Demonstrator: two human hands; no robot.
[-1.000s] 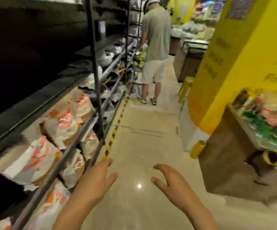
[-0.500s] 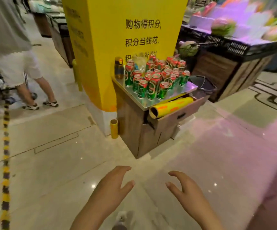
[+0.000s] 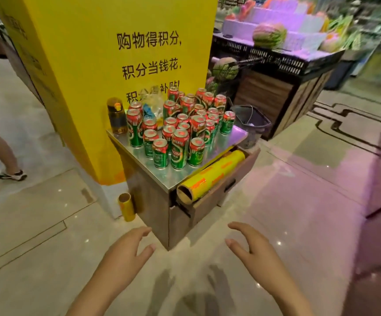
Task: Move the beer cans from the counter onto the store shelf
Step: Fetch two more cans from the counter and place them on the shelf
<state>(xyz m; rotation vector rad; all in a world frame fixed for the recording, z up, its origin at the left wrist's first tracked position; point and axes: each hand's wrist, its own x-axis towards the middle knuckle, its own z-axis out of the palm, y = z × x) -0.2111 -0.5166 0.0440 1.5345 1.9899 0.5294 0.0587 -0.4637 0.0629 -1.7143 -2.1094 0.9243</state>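
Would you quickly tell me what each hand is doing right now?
Left hand: open, holding nothing, short of the counter.
Right hand: open, holding nothing, not touching the beer cans.

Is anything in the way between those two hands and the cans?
Nothing visible. Both the left hand and right hand are empty over bare floor, short of the counter. The front cans stand unblocked; the yellow roll lies lower, in the drawer.

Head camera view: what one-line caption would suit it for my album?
Two empty hands, left and right, reach toward red-and-green beer cans clustered on a steel-topped wooden counter.
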